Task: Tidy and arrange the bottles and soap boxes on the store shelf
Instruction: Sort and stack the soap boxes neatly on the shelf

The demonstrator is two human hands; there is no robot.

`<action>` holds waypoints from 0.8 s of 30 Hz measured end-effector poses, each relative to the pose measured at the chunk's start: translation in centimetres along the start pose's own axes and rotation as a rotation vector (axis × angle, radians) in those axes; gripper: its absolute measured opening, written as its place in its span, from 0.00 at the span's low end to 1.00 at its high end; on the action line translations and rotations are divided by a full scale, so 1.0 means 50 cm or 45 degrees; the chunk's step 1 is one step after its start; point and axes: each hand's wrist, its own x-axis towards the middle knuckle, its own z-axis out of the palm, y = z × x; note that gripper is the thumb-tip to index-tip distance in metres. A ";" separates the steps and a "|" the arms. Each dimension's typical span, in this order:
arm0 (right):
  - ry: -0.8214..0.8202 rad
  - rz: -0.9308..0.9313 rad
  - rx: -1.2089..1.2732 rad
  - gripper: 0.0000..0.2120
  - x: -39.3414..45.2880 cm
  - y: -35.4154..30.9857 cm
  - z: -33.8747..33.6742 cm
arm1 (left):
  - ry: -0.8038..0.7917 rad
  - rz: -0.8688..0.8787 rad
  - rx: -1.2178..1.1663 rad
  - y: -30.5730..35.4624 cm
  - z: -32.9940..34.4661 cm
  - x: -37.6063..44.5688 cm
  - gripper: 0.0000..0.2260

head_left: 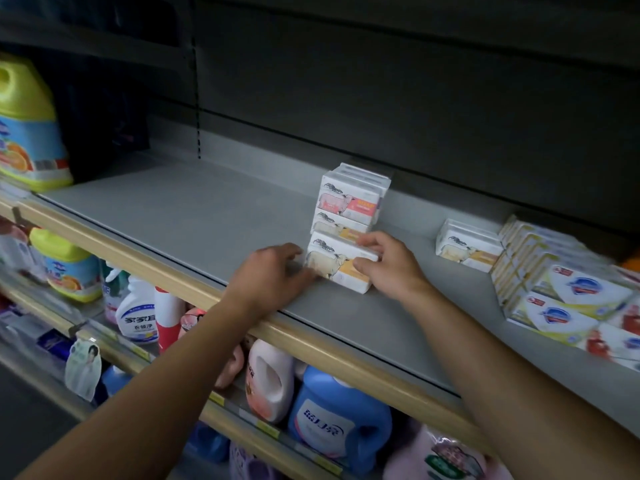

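A white soap box with a sheep picture [337,263] lies flat on the grey shelf [194,216], near its front edge. My left hand [273,275] presses against the box's left end. My right hand [388,263] grips its right end, fingers over the top. Right behind it stands a stack of the same soap boxes [349,199], one with a pink sheep on its face. Another sheep soap box [467,244] lies alone further right.
Stacks of white and yellow soap packs [554,289] fill the shelf's right side. A large yellow detergent jug [27,126] stands at the far left. Spray bottles [136,313] and blue and pink detergent jugs [332,420] crowd the lower shelves.
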 end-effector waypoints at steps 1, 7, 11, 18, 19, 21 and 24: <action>-0.021 0.024 0.102 0.12 -0.018 0.001 -0.010 | 0.045 -0.019 -0.107 0.006 -0.004 -0.001 0.20; -0.122 0.056 0.557 0.11 -0.112 0.012 -0.070 | -0.090 0.083 -0.854 0.093 0.006 -0.036 0.17; -0.034 0.079 0.738 0.09 -0.159 0.045 -0.111 | -0.252 0.035 -1.230 0.165 0.047 -0.058 0.11; 0.056 -0.173 0.488 0.32 -0.202 0.147 -0.192 | -0.307 -0.273 -1.497 0.255 0.135 -0.053 0.08; 0.022 -0.183 0.477 0.36 -0.206 0.160 -0.196 | -0.324 -0.307 -1.497 0.259 0.143 -0.049 0.08; -0.006 -0.179 0.473 0.36 -0.207 0.182 -0.198 | -0.356 -0.350 -1.466 0.260 0.152 -0.041 0.06; 0.052 -0.152 0.451 0.27 -0.201 0.191 -0.192 | -0.385 -0.339 -1.494 0.243 0.152 -0.037 0.06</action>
